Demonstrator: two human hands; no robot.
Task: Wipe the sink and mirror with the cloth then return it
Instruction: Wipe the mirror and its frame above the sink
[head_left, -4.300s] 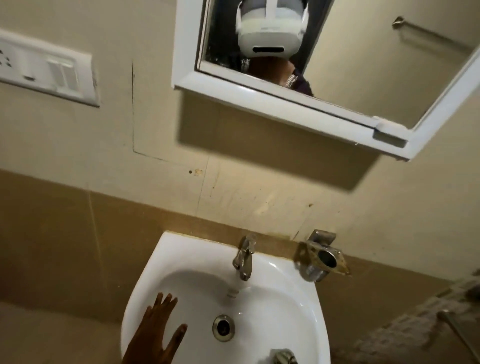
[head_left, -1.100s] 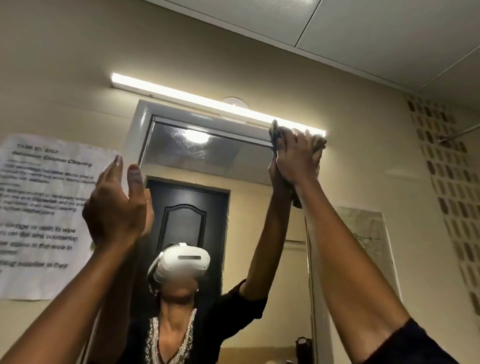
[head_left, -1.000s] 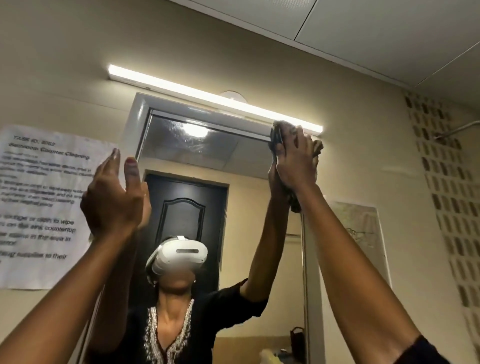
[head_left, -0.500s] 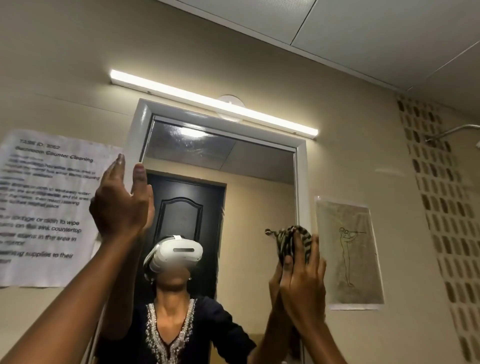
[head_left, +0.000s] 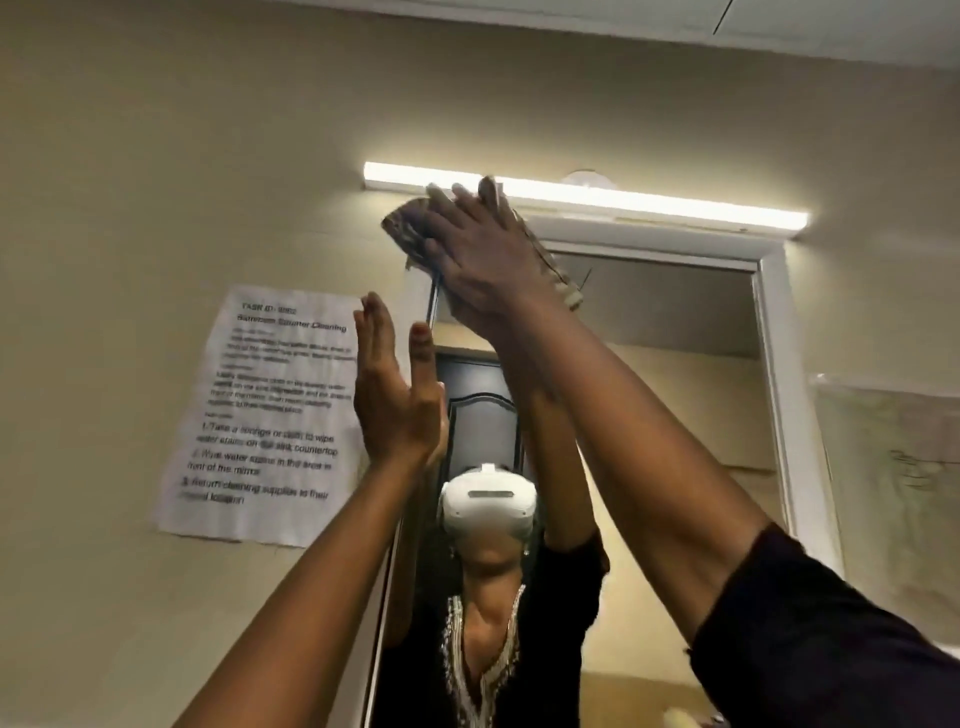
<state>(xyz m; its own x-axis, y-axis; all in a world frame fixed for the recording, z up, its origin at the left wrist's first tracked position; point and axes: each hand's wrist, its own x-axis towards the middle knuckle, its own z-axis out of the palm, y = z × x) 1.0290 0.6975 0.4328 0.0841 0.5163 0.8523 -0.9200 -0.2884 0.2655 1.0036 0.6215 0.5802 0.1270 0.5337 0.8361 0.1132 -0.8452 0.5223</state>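
Cloth (head_left: 410, 234) is high at the top left corner of the mirror (head_left: 675, 322), and my right hand (head_left: 483, 254) presses it flat against the white frame (head_left: 774, 374), just under the lamp (head_left: 649, 200). The fingers (head_left: 457, 208) of this hand lie spread over the cloth and hold it to the surface with the palm; they do not close around it. My left hand (head_left: 395, 400) is raised beside the left edge of the mirror, open, fingers straight and together, holding nothing. I cannot tell if it touches the frame. A paper notice (head_left: 260, 415) hangs on the wall left of the mirror.

I judge the mirror wiping is in progress, and the return of the cloth is not yet done. The sink is out of view now.

What can go wrong: the cloth is only pinned by pressure, so if I lift the palm during a stroke it can slip and fall. One end of it already hangs loose below my hand. The hand is very near the lamp, and a stroke too high can knock it. A stroke too far left can catch the paper notice and tear it off. With both arms stretched up, balance is also weaker.
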